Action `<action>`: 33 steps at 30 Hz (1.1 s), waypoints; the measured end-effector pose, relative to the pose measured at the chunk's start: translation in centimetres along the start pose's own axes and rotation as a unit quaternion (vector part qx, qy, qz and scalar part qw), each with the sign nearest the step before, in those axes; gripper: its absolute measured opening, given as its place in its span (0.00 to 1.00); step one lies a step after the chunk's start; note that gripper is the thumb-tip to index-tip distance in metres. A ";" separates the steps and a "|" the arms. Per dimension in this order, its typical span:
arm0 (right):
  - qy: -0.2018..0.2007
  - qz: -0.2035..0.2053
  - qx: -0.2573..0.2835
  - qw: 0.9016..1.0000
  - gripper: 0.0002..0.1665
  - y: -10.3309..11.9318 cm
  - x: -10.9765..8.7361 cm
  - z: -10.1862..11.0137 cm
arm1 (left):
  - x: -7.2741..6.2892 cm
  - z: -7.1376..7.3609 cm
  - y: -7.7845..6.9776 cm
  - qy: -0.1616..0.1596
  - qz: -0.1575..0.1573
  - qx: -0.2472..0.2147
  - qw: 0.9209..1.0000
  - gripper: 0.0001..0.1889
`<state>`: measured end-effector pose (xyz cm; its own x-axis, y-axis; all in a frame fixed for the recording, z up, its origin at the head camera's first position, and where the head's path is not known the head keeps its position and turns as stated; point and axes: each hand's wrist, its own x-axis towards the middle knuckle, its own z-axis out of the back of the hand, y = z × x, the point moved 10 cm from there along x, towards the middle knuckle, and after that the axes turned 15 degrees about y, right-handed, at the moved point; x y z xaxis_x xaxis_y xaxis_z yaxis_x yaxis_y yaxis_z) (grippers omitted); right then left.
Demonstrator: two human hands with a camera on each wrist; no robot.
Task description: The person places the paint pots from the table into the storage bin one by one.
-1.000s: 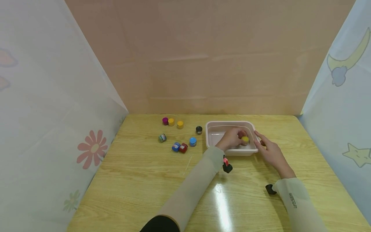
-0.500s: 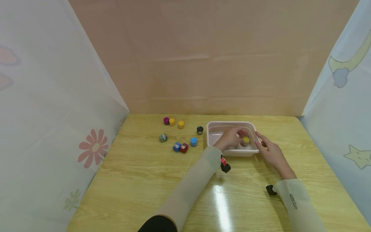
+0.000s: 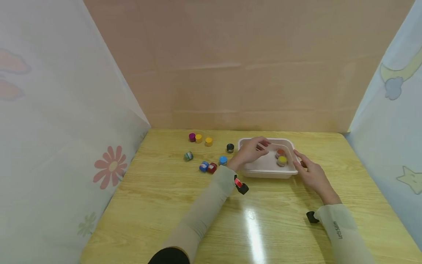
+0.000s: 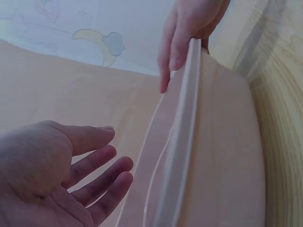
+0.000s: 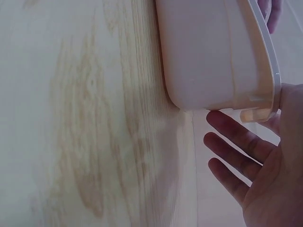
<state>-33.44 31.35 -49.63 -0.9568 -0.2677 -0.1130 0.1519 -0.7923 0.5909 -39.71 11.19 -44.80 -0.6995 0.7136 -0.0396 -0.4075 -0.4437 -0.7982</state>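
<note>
A pale pink plastic box (image 3: pixel 267 175) stands on the table. Inside it, at the right end, a yellow-lidded paint jar (image 3: pixel 281 160) sits against an orange-red-lidded one (image 3: pixel 280 152). My left hand (image 3: pixel 251 150) is over the box's left part, fingers apart and holding nothing; the left wrist view shows the same hand (image 4: pixel 61 175) beside the rim. With thumb and fingers on either side of the rim, my right hand (image 3: pixel 313 178) grips the box's right end. Its other fingers (image 5: pixel 232 156) spread loosely below the rim in the right wrist view.
Left of the box lie several small paint jars: black (image 3: pixel 230 148), light blue (image 3: pixel 223 160), dark red (image 3: pixel 212 168), blue (image 3: pixel 204 166), green (image 3: pixel 188 156), purple (image 3: pixel 192 137) and two yellow (image 3: pixel 198 138). A brown backdrop (image 3: pixel 230 73) rises behind the table (image 3: pixel 158 205).
My left hand has let go of the yellow-lidded paint jar inside the box and moved left, its fingers spreading. My right hand stays at the box's right end.
</note>
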 end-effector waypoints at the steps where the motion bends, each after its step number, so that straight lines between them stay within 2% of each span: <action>1: -0.002 0.001 0.000 1.000 0.35 0.0 0.0 0.1 | -0.4 0.5 0.1 -0.006 -0.003 0.001 1.000 0.19; 6: -0.003 0.003 0.002 1.000 0.36 -0.1 0.2 0.2 | -3.0 2.9 0.8 -0.036 -0.008 -0.006 0.999 0.19; 11: -0.005 -0.001 0.001 1.000 0.36 -0.2 0.3 0.4 | -5.6 5.0 2.4 -0.062 -0.008 -0.002 0.998 0.18; 15: 0.000 -0.004 0.002 1.000 0.36 -0.3 0.3 0.2 | -8.2 6.4 4.0 -0.081 -0.006 0.000 0.997 0.18; 22: 0.003 -0.008 0.006 1.000 0.36 -0.6 0.3 -0.1 | -12.8 8.7 7.1 -0.118 0.022 0.011 0.993 0.19; 31: 0.002 -0.006 0.008 1.000 0.37 -0.7 0.3 -0.2 | -18.4 11.7 11.3 -0.180 0.056 0.010 0.982 0.20; 33: 0.002 -0.005 0.007 1.000 0.36 -0.7 0.3 -0.3 | -19.5 12.3 12.4 -0.193 0.071 0.022 0.978 0.21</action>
<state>-33.79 31.70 -50.31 -0.9572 -0.2621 -0.1226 0.1386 -0.7873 0.6008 -38.33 -14.90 -46.53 -0.9170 0.3889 0.0891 -0.3094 -0.5522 -0.7742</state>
